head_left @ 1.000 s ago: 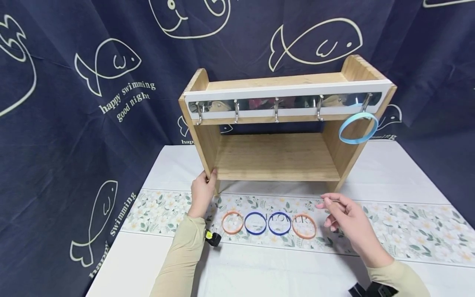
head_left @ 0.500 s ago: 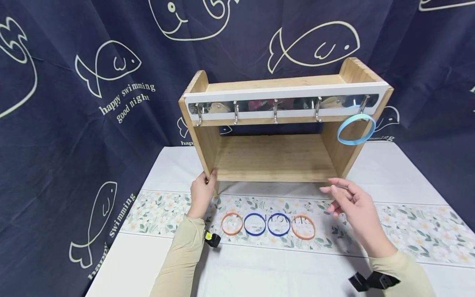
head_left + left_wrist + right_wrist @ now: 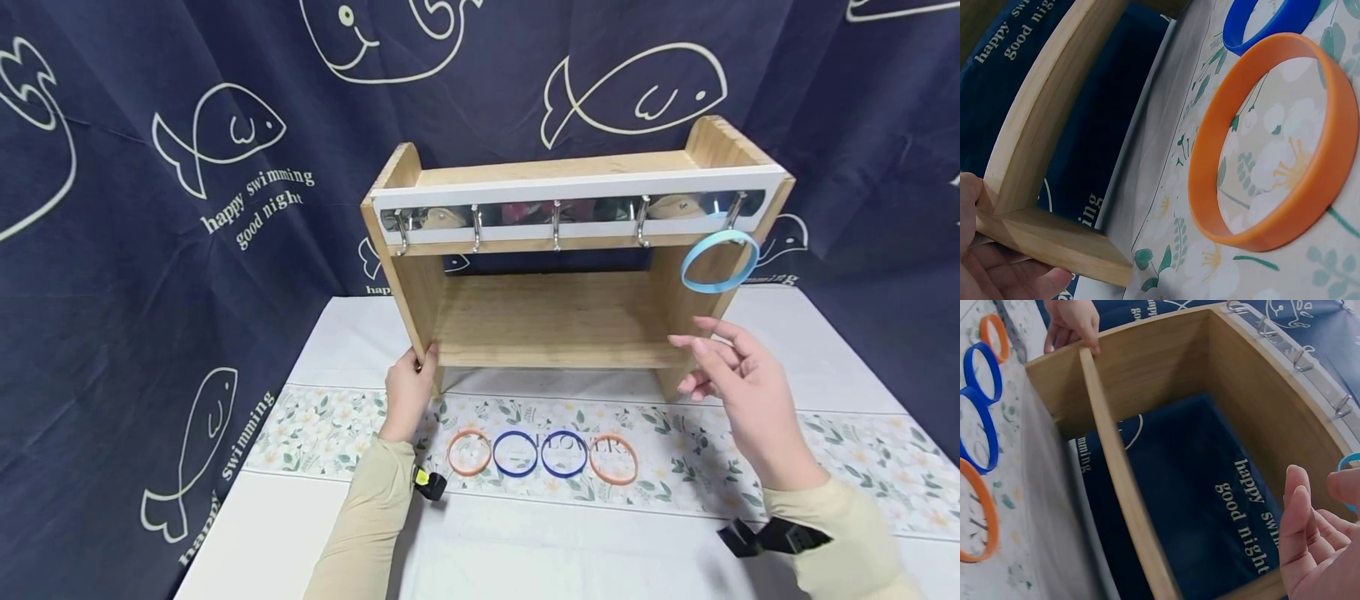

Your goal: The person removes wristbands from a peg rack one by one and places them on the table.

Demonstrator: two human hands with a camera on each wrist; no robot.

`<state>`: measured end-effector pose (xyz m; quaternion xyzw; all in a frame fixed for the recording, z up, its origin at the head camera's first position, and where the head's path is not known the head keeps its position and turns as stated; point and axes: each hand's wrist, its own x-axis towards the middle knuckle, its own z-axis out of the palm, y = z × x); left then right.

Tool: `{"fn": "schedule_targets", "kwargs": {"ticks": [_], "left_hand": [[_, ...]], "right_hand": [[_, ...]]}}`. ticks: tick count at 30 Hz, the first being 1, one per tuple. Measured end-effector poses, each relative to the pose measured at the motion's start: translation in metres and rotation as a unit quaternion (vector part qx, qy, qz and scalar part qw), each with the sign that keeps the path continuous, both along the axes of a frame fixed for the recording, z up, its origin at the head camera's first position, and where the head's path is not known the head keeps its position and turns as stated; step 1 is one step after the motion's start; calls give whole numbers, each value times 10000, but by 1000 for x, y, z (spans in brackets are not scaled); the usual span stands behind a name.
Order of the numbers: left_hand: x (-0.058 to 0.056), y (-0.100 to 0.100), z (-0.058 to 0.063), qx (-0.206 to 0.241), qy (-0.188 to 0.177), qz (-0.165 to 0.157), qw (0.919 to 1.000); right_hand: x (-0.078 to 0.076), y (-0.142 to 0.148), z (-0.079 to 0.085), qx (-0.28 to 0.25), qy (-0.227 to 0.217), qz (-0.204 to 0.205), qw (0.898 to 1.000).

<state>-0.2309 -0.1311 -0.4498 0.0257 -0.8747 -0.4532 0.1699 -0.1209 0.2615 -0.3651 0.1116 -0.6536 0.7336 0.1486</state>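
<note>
A wooden shelf (image 3: 555,321) with a row of metal hooks along its white front rail stands on the table. My left hand (image 3: 407,396) grips the lower front of its left side panel, thumb on the inner side. From the hook at the far right hangs a light blue wristband (image 3: 707,287). Below it, my right hand (image 3: 750,396) is raised by the right side panel, fingers loosely bent and holding nothing. Two blue wristbands (image 3: 515,475) lie in a row on the table between two orange ones; the left orange wristband (image 3: 1341,137) shows large in the left wrist view.
The other hooks, such as the middle hook (image 3: 557,229), carry nothing. Under the row of wristbands runs a floral strip (image 3: 322,425) across the white table (image 3: 525,542). A dark blue curtain (image 3: 480,108) with fish drawings hangs behind and at the sides.
My right hand has risen from beside the right orange wristband and moved right, toward the shelf's right panel. My left hand stays on the left panel, and the wristbands keep their places.
</note>
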Motion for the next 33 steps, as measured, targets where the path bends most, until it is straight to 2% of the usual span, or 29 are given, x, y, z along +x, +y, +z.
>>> {"fn": "schedule_targets", "kwargs": {"ticks": [9,25,33], "left_hand": [[0,0,0,30,15,-45,10000],[-1,0,-1,97,-38,-75,9999],[-1,0,-2,60,-14,-56,10000]], "right_hand": [[-7,1,17,-432,219,-19,9988],[-16,2,31,-1255,562,333,9899],[-15,-1,36,-1586,706,179,9846]]}}
